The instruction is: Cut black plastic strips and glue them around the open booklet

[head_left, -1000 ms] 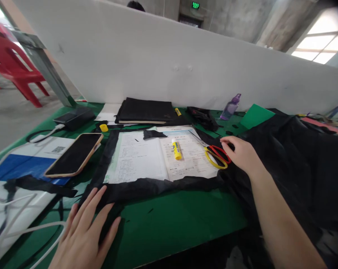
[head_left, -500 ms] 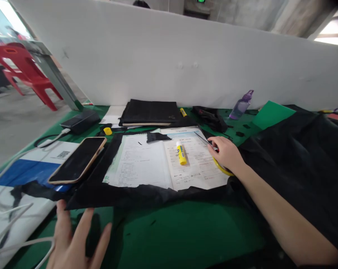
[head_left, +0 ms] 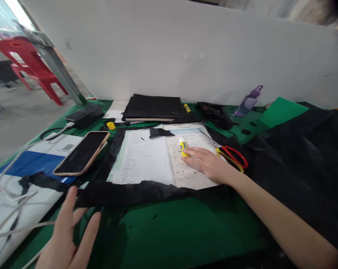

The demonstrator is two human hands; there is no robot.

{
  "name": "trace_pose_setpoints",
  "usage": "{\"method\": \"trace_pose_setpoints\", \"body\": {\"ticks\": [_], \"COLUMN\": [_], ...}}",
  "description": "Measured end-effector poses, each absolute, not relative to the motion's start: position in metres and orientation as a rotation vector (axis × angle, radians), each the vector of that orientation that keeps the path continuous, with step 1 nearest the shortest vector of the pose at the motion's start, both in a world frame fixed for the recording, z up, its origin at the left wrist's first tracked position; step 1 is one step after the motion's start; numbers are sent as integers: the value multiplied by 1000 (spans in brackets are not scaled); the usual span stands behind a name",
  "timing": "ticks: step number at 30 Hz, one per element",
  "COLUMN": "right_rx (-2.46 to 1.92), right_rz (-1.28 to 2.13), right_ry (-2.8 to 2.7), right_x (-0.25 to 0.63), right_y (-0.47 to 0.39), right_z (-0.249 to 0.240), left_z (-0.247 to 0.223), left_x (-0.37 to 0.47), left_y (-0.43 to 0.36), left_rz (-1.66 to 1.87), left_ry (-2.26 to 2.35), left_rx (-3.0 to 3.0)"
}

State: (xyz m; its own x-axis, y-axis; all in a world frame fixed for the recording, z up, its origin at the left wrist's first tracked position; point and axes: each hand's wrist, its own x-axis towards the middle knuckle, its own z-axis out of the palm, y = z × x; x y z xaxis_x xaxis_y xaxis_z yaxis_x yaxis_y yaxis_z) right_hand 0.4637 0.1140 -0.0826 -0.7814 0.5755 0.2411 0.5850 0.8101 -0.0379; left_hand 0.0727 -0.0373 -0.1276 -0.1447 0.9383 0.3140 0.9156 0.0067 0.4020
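Note:
An open book (head_left: 146, 164) lies flat, with torn black sheet (head_left: 154, 192) showing around its edges. On its right page is a yellow glue stick (head_left: 182, 145) with a white tip. My right hand (head_left: 208, 164) reaches over that page, fingers stretched out with their tips at the glue stick; the thumb is hidden. Scissors (head_left: 227, 151) with red and yellow handles lie just beyond this hand, blades across the page corner. At the lower left, my left hand (head_left: 68, 231) is open, its spread fingers by the black sheet's near left corner. A black scrap (head_left: 161, 132) rests across the top of the book.
Left of the book are a phone (head_left: 83, 153), a black power adapter (head_left: 84, 116) with white cable and a yellow cap (head_left: 111, 125). Behind it stand a black-covered book (head_left: 153, 106) and a purple bottle (head_left: 248, 101). Black sheeting (head_left: 303, 149) spreads at the right. A white partition (head_left: 157, 52) rises behind.
My right hand has let go of the scissors, which now lie on the table and page, and has moved left to the glue stick. My left hand has shifted and turned slightly.

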Motion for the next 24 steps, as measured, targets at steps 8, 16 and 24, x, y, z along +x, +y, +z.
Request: {"method": "trace_pose_setpoints", "body": {"ticks": [8,16,24], "right_rx": [-1042,-1293,-1460], "right_rz": [13,-36,-30], "right_ry": [-2630,-2473,-2328], "right_x": [462,469,475], "right_y": [112,112,115], "right_z": [-85,-80,-86], "left_z": [-125,-127,-121], "left_x": [59,62,75], "left_y": [-32,-30,-34], "left_rz": [660,650,734], "left_ry": [2231,2125,2137], "left_rx": [2095,2307,2067]}}
